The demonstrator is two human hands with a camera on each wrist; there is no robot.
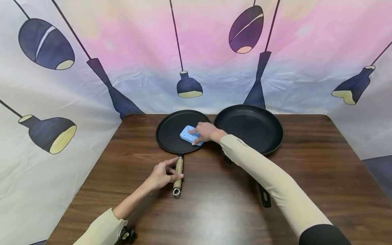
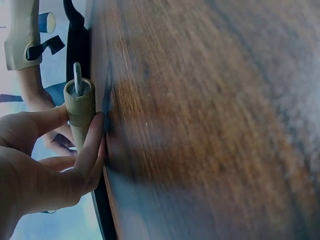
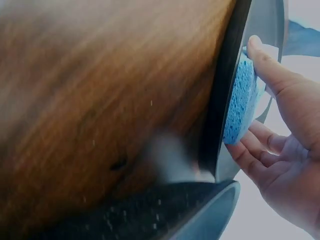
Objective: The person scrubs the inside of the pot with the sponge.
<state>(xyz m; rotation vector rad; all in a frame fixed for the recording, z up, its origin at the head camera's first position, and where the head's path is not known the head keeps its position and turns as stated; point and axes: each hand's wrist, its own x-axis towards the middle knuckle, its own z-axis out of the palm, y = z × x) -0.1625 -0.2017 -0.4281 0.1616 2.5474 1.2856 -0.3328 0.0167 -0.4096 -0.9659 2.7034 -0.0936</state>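
A flat black griddle pan (image 1: 171, 131) lies at the table's far side, its wooden handle (image 1: 179, 170) pointing toward me. My left hand (image 1: 162, 175) holds that handle between thumb and fingers; the left wrist view shows the wooden handle (image 2: 80, 107) end-on with a metal ring at its tip. On the pan's right part sits a light blue sponge (image 1: 191, 135), gripped by my right hand (image 1: 208, 131). In the right wrist view the thumb and fingers pinch opposite edges of the porous sponge (image 3: 241, 100), which touches the pan's surface.
A deeper black frying pan (image 1: 248, 127) stands right beside the griddle pan, its black handle (image 1: 265, 196) partly under my right forearm. Both rest on a brown wooden table (image 1: 214, 204). Behind hangs a cloth backdrop (image 1: 137, 51) printed with lamps.
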